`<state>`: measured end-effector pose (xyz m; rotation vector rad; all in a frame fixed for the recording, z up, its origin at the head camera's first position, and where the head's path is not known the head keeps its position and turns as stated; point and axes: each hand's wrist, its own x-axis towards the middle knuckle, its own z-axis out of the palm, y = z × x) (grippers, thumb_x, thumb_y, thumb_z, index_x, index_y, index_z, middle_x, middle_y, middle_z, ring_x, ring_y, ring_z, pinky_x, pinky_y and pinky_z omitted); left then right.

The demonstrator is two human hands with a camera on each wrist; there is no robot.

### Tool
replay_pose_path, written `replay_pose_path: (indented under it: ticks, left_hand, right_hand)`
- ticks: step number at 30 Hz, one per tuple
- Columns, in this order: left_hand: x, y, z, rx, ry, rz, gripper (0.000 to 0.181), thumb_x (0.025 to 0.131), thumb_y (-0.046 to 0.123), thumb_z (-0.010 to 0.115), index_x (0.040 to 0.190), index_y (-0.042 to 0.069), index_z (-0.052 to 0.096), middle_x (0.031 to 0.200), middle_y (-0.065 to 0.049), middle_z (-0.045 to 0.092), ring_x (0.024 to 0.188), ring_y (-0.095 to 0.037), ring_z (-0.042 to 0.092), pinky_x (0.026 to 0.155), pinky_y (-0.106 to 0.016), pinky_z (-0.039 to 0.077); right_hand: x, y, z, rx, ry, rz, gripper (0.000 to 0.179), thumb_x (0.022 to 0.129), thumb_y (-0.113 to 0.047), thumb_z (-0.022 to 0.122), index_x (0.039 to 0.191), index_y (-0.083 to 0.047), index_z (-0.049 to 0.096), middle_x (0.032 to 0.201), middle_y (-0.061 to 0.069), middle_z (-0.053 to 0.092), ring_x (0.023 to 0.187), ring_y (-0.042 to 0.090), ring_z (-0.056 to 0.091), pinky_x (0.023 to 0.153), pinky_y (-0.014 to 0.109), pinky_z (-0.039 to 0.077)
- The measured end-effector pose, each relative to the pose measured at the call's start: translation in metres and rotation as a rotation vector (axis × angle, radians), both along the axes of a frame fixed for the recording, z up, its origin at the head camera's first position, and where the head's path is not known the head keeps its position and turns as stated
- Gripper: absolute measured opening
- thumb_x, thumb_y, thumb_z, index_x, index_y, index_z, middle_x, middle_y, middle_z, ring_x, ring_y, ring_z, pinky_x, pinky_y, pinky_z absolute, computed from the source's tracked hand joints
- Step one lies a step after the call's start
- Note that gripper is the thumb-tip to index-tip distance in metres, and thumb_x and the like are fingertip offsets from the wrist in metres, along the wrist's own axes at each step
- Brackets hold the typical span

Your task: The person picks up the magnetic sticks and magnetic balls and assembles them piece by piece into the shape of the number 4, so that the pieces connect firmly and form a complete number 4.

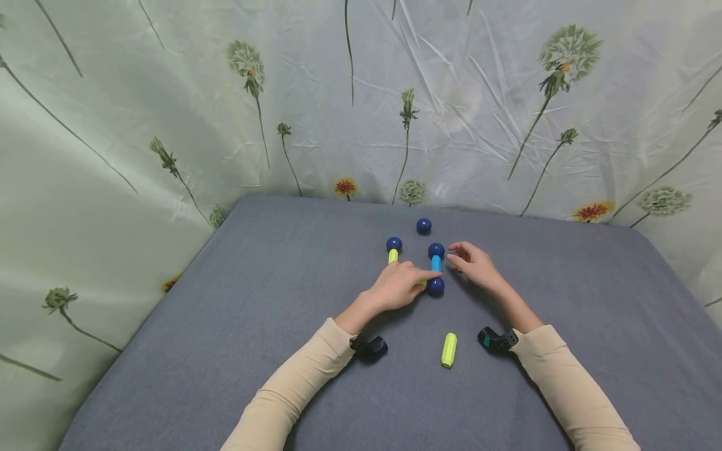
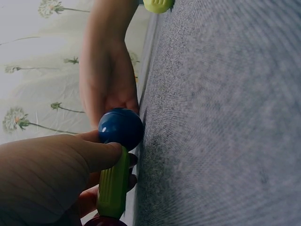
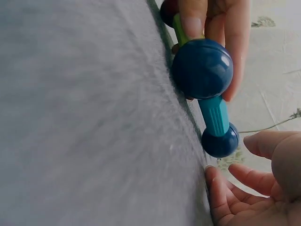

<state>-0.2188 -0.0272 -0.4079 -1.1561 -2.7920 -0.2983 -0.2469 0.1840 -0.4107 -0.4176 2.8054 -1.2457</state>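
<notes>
My left hand (image 1: 397, 286) pinches a yellow-green rod (image 2: 113, 183), its thumb pressing beside the blue ball (image 2: 121, 127) at that rod's end. A dark red ball (image 2: 106, 221) sits at the other end. From the same blue ball a light-blue rod (image 3: 214, 115) runs to a farther blue ball (image 1: 436, 250). The left index finger reaches across this rod in the head view. Another yellow-green rod (image 1: 393, 255) with a blue ball (image 1: 394, 244) on its far end shows past the left hand. My right hand (image 1: 475, 266), fingers apart and loosely bent, is beside the farther ball, holding nothing.
A loose blue ball (image 1: 423, 226) lies toward the back of the grey cloth surface (image 1: 237, 326). Nearer, between the forearms, is a loose yellow-green rod (image 1: 449, 349). A flower-patterned curtain (image 1: 338, 144) stands behind the surface. Each wrist wears a black strap (image 1: 496, 339).
</notes>
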Motion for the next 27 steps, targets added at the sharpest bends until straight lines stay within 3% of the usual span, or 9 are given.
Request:
replay_pose_path:
  ticks: [7,16,23,27]
  left_hand:
    - [0.0,-0.001,0.0,0.005,0.018,0.006,0.035,0.095,0.022,0.053,0.129,0.03,0.058,0.099,0.009,0.072,0.066,-0.01,0.052,0.052,-0.019,0.031]
    - [0.0,0.0,0.001,0.003,-0.002,0.008,0.035,0.096,0.022,0.052,0.13,0.029,0.057,0.099,0.009,0.071,0.066,-0.01,0.052,0.053,-0.019,0.03]
    - [0.001,-0.001,0.0,0.003,0.008,0.003,0.035,0.096,0.02,0.052,0.129,0.03,0.058,0.082,0.007,0.069,0.064,-0.011,0.05,0.052,-0.019,0.028]
    - [0.001,-0.001,0.0,0.009,0.006,0.004,0.035,0.095,0.021,0.053,0.129,0.029,0.058,0.087,0.007,0.071,0.064,-0.011,0.05,0.052,-0.019,0.029]
  right_hand:
    - [0.022,0.01,0.006,0.034,-0.022,0.032,0.03,0.095,-0.017,0.052,0.114,0.006,0.054,0.094,0.022,0.065,0.072,0.009,0.059,0.057,0.022,0.045]
    - [0.05,0.014,0.011,0.026,-0.084,0.065,0.027,0.095,-0.019,0.054,0.109,0.004,0.056,0.085,0.015,0.065,0.067,0.008,0.059,0.057,0.022,0.048]
    - [0.065,0.014,0.013,0.038,-0.126,0.089,0.026,0.095,-0.021,0.054,0.106,0.002,0.059,0.08,0.011,0.063,0.064,0.006,0.056,0.055,0.022,0.048]
    - [0.073,0.013,0.017,0.057,-0.14,0.1,0.025,0.094,-0.023,0.056,0.099,0.001,0.061,0.073,0.006,0.061,0.06,0.006,0.054,0.054,0.022,0.047]
